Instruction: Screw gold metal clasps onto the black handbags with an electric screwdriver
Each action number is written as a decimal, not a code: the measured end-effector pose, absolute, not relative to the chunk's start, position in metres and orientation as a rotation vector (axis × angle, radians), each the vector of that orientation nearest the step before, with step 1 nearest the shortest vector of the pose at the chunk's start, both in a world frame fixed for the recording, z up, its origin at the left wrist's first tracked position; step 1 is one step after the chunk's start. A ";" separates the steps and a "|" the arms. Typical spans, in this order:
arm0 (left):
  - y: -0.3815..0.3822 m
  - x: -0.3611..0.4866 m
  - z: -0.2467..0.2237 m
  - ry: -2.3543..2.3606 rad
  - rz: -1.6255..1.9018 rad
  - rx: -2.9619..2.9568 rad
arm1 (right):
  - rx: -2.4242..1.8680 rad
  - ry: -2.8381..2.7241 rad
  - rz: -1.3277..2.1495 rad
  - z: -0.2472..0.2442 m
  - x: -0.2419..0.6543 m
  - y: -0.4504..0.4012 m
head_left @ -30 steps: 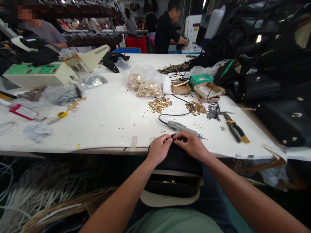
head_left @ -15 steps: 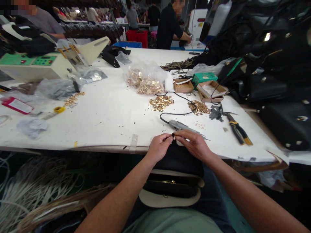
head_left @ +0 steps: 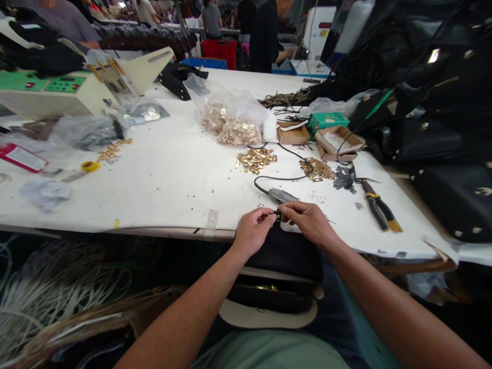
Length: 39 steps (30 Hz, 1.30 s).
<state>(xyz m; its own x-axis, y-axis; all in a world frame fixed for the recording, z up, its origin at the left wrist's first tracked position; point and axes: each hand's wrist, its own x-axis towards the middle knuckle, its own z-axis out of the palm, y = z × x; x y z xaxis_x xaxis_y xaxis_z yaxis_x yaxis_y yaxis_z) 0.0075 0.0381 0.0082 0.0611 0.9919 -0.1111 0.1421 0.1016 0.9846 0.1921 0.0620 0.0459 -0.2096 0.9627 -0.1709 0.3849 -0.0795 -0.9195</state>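
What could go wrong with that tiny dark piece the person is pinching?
The tiny dark piece pinched between the left hand and right hand could slip and vanish against the black handbag on the lap. The grey corded rotary tool, lying close behind the right hand, might poke those fingers if bumped.

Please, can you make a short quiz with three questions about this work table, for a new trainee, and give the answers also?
1. What colour are the small metal pieces piled on the white table?
2. True or false: the left hand and the right hand together pinch a small dark piece.
3. Where is the black handbag?
A. On the person's lap
B. On the white table
C. Inside a cardboard box

Key: 1. Gold; 2. True; 3. A
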 end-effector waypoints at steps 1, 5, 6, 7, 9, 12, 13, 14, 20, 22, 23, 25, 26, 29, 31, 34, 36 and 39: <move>0.038 0.008 0.008 1.328 1.001 1.279 | -1.463 -1.647 1.264 0.046 0.192 0.061; 0.038 0.007 0.010 1.386 0.979 1.311 | -1.407 -1.759 1.177 0.051 0.192 0.057; 0.038 0.007 0.011 1.390 0.979 1.316 | -1.398 -1.777 1.164 0.052 0.192 0.055; 0.038 0.007 0.011 1.392 0.976 1.323 | -1.392 -1.794 1.159 0.053 0.192 0.054; 0.038 0.007 0.011 1.391 0.967 1.334 | -1.387 -1.817 1.161 0.054 0.192 0.053; 0.038 0.007 0.012 1.401 0.959 1.333 | -1.386 -1.842 1.175 0.054 0.192 0.052; 0.038 0.007 0.012 1.407 0.959 1.331 | -1.392 -1.846 1.170 0.054 0.192 0.052; 0.038 0.007 0.011 1.413 0.959 1.331 | -1.402 -1.849 1.159 0.053 0.192 0.052; 0.039 0.006 0.013 1.379 0.945 1.325 | -1.446 -1.821 1.126 0.050 0.190 0.053; 0.042 0.006 0.016 1.355 0.934 1.333 | -1.441 -1.810 1.130 0.050 0.189 0.053; 0.043 0.005 0.017 1.345 0.930 1.340 | -1.440 -1.805 1.125 0.050 0.189 0.053; 0.047 0.005 0.020 1.330 0.923 1.353 | -1.445 -1.793 1.102 0.050 0.188 0.052; 0.049 0.006 0.022 1.326 0.921 1.360 | -1.447 -1.785 1.089 0.050 0.188 0.052; 0.054 0.008 0.024 1.315 0.910 1.386 | -1.457 -1.748 1.078 0.050 0.188 0.051; 0.056 0.010 0.025 1.309 0.905 1.386 | -1.476 -1.707 1.088 0.050 0.188 0.050; 0.057 0.013 0.025 1.299 0.913 1.342 | -1.540 -1.656 1.069 0.050 0.186 0.050; 0.056 0.015 0.024 1.305 0.916 1.311 | -1.571 -1.650 1.034 0.050 0.184 0.050; 0.056 0.017 0.021 1.338 0.918 1.293 | -1.582 -1.668 0.986 0.049 0.181 0.052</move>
<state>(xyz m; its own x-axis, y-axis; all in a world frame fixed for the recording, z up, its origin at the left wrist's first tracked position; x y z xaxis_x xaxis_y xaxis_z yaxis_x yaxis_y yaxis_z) 0.0171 0.0561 0.0209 0.0929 0.9833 -0.1562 0.2088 0.1342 0.9687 0.1805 0.0517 0.0492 -0.0807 0.9954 -0.0507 0.5245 -0.0009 -0.8514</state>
